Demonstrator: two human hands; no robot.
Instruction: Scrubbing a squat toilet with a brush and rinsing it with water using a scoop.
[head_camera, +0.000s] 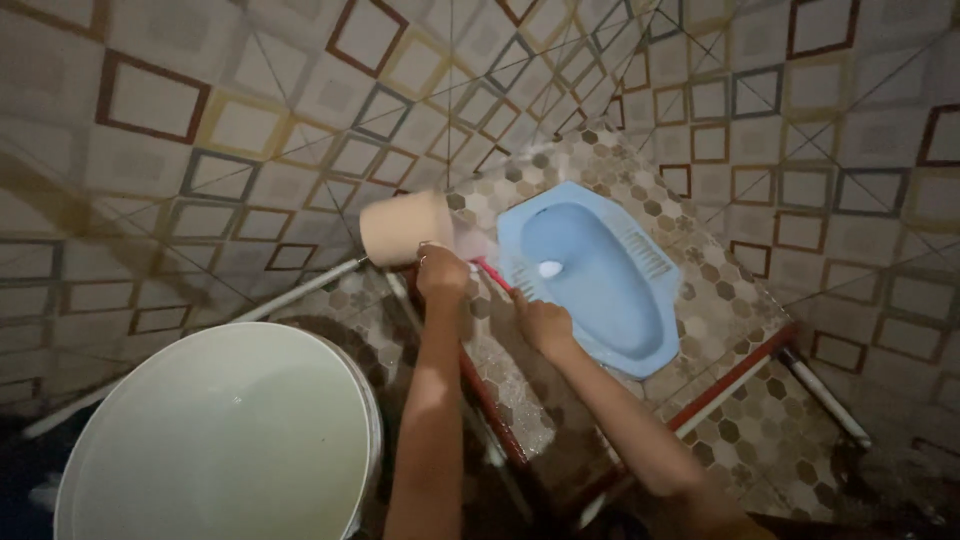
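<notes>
While water tips from the beige mug (405, 228), clasped by its handle in the left hand (441, 272), the right hand (543, 323) is closed on a red-handled brush (493, 275). Its long axis slants up-left from that fist, beside the blue squat pan (640, 330), the nearer hand. A white bucket (215, 440) stands lower left. No labels show.

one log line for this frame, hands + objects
left hand: holds tilted beige mug | right hand: holds red-handled brush at blue squat toilet rim | white bucket: water inside
</notes>
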